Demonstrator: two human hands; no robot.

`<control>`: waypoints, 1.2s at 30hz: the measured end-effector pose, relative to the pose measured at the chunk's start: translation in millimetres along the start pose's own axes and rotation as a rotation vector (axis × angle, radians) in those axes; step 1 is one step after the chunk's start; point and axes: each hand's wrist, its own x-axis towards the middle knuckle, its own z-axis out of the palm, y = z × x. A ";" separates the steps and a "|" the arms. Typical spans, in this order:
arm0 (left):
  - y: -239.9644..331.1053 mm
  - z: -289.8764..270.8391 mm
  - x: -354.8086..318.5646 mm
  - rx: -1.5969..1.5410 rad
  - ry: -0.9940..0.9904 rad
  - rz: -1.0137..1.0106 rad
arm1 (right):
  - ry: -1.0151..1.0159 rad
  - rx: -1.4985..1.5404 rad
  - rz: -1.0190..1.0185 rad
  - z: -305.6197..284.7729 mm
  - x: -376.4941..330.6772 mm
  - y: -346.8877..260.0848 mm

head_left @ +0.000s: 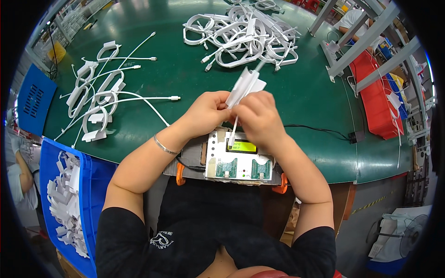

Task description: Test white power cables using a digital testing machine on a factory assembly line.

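Above the tester, my left hand [207,111] and my right hand [260,118] meet, both closed on a coiled white cable [245,85] with a white paper band round it. One plug end of this cable hangs below my right hand, in front of the tester's lit yellow-green display [250,147]. The tester [215,173] is a white panel with two small green circuit boards along its near side, each with a socket. Some of my fingertips are hidden behind the cable and behind each other.
A large pile of coiled white cables [255,37] lies at the back of the green table [306,102]. Several banded cables [111,95] lie at the left. A blue bin [85,185] of white paper bands stands at lower left, a red bin [371,97] at right beside metal posts.
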 end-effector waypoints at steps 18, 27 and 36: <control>8.1 -60.3 21.1 -0.148 -0.341 -0.373 | -0.008 -0.019 0.041 2.7 -12.4 37.5; 11.0 -56.5 15.9 -0.076 -0.323 -0.357 | 0.066 -0.102 -0.033 2.6 -7.8 29.6; 12.7 -52.9 13.6 0.077 -0.327 -0.307 | -0.134 0.187 0.210 15.2 -19.0 41.9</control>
